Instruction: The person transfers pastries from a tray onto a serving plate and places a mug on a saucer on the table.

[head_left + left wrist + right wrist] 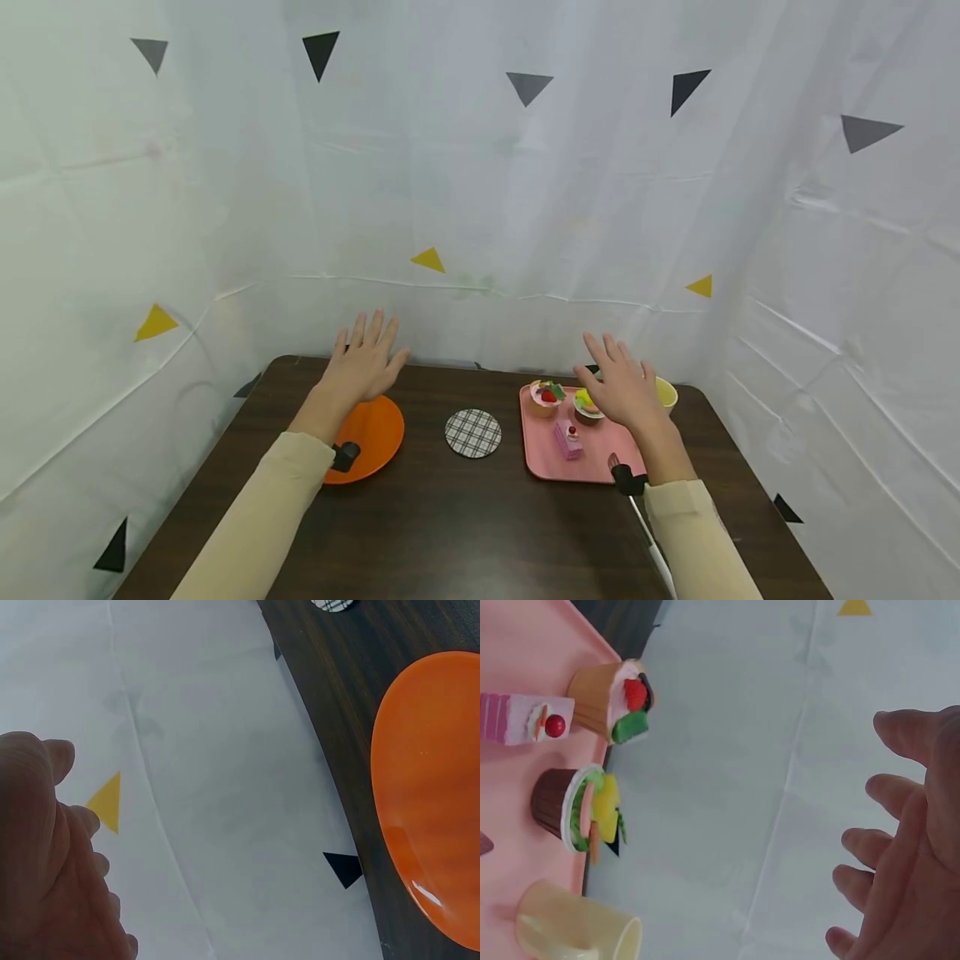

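Both hands are raised with fingers spread and hold nothing. My left hand (366, 367) hovers above the far side of an orange plate (382, 437). Over the pink tray's (543, 458) right part is my right hand (621, 387). On that tray stand a cupcake with a strawberry (545, 400), a brown cupcake with yellow and green topping (592, 814), and a pink cake slice (568, 439). A pale yellow mug (570, 922) stands at the tray's far right, partly hidden by my right hand in the head view.
A round checked coaster (472, 433) lies between plate and tray on the dark wooden table (450, 533). A thin, fork-like utensil with a pale handle (654, 546) lies near my right forearm, partly covered. White curtains (480, 183) with triangles surround the table's back and sides.
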